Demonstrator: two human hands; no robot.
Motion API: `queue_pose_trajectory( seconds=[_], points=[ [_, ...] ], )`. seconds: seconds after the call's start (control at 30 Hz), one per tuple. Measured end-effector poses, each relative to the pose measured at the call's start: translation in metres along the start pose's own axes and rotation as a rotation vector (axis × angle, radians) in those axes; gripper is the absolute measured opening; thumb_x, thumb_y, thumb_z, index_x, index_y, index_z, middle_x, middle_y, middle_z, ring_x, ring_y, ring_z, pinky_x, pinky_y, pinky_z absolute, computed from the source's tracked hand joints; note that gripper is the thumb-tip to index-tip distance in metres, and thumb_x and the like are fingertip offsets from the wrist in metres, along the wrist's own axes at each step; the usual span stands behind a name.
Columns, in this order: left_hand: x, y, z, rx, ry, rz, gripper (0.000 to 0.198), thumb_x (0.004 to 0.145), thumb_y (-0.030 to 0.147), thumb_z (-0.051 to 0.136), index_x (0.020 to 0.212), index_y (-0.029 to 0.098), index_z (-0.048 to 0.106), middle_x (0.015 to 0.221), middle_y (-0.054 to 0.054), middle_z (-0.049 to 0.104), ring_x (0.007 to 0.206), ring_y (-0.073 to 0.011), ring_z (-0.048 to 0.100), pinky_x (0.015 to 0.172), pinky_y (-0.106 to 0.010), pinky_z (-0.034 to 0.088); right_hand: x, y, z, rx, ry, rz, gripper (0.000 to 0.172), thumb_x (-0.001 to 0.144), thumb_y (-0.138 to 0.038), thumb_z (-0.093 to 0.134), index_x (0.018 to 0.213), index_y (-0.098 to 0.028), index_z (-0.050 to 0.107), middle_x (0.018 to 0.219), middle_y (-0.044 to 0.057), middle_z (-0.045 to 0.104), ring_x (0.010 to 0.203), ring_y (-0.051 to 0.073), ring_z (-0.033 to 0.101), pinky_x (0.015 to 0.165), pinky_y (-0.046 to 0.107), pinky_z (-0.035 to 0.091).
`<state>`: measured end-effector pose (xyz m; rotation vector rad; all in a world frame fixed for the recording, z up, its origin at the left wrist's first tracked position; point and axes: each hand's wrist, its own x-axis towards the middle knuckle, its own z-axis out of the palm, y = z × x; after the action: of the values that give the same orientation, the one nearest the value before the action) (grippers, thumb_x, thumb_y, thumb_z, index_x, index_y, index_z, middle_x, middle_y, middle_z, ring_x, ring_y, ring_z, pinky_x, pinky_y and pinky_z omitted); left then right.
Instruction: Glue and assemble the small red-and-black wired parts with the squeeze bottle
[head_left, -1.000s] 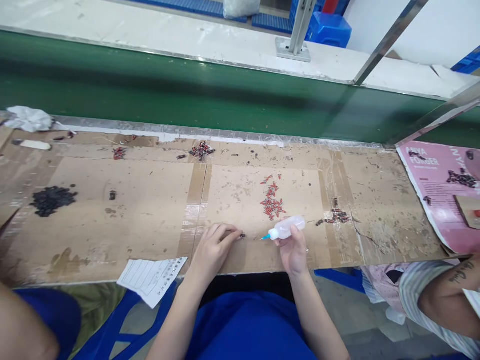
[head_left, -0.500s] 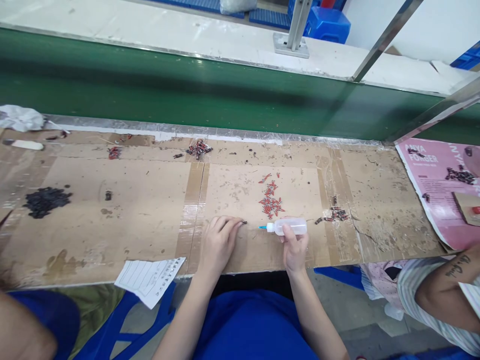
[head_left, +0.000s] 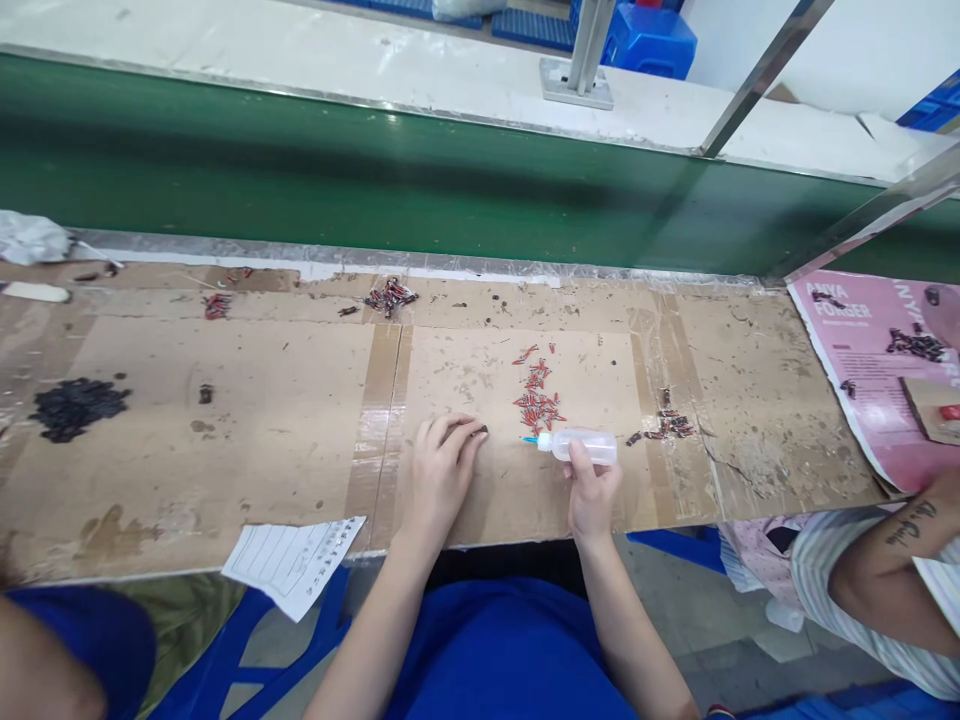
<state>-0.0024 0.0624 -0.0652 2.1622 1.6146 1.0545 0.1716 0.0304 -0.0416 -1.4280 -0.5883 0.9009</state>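
My left hand [head_left: 442, 470] rests over the cardboard with thumb and fingers pinched on a small dark piece [head_left: 481, 431], mostly hidden by the fingertips. In my right hand [head_left: 592, 500] lies a translucent squeeze bottle [head_left: 589, 447] with a white cap and a thin blue tip. The bottle is held sideways, its tip pointing left towards the dark piece, with a gap between them. Just beyond the tip, small red parts [head_left: 538, 408] lie scattered in a loose heap. Right of the bottle is a small cluster of dark and reddish pieces [head_left: 671, 426].
Cardboard [head_left: 300, 430] covers the bench. A black heap [head_left: 79, 408] sits at left, another small pile [head_left: 391, 297] towards the back. A paper sheet [head_left: 296, 565] overhangs the front edge. Behind runs a green belt [head_left: 375, 170]. Co-workers' arms flank me, one by a pink poster [head_left: 847, 350].
The bottle has shifted slightly up and right, its tip a little farther from the dark piece. My left hand has moved slightly up, still pinching. The whole view has shifted a little.
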Motion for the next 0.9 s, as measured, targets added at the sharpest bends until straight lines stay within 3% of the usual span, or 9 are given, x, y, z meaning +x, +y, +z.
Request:
queue_pose_trajectory(
  seconds=[0.13, 0.33, 0.53, 0.9],
  points=[
    [-0.009, -0.002, 0.001, -0.094, -0.043, 0.033, 0.018, 0.095, 0.028, 0.056, 0.089, 0.023, 0.072, 0.089, -0.004, 0.070, 0.087, -0.0201, 0.063, 0.080, -0.037, 0.053, -0.004, -0.005, 0.002, -0.053, -0.053, 0.010, 0.027, 0.067, -0.043, 0.075, 0.075, -0.018, 0.067, 0.064, 0.002, 0.068, 0.056, 0.016, 0.060, 0.056, 0.029, 0.050],
    [-0.028, -0.002, -0.002, -0.183, -0.007, 0.042, 0.017, 0.093, 0.031, 0.058, 0.103, 0.025, 0.071, 0.099, -0.005, 0.072, 0.099, -0.0217, 0.065, 0.088, -0.041, 0.055, -0.011, -0.008, 0.005, -0.124, -0.132, -0.002, 0.023, 0.068, -0.039, 0.074, 0.069, -0.018, 0.067, 0.064, 0.006, 0.071, 0.060, 0.020, 0.066, 0.058, 0.032, 0.054],
    [-0.026, 0.002, -0.007, -0.217, -0.042, -0.022, 0.013, 0.092, 0.027, 0.060, 0.093, 0.024, 0.072, 0.096, -0.004, 0.073, 0.098, -0.0212, 0.067, 0.090, -0.042, 0.055, -0.012, -0.008, 0.005, -0.213, -0.166, -0.002, 0.023, 0.069, -0.039, 0.075, 0.068, -0.018, 0.067, 0.064, 0.006, 0.072, 0.058, 0.020, 0.066, 0.053, 0.030, 0.053],
    [-0.022, 0.005, -0.008, -0.207, 0.021, 0.053, 0.007, 0.089, 0.022, 0.064, 0.089, 0.022, 0.072, 0.089, -0.003, 0.074, 0.095, -0.0197, 0.067, 0.082, -0.037, 0.057, -0.010, -0.005, 0.003, -0.296, -0.212, -0.033, 0.025, 0.071, -0.042, 0.074, 0.069, -0.017, 0.070, 0.065, 0.006, 0.074, 0.059, 0.020, 0.068, 0.053, 0.028, 0.052]
  ],
)
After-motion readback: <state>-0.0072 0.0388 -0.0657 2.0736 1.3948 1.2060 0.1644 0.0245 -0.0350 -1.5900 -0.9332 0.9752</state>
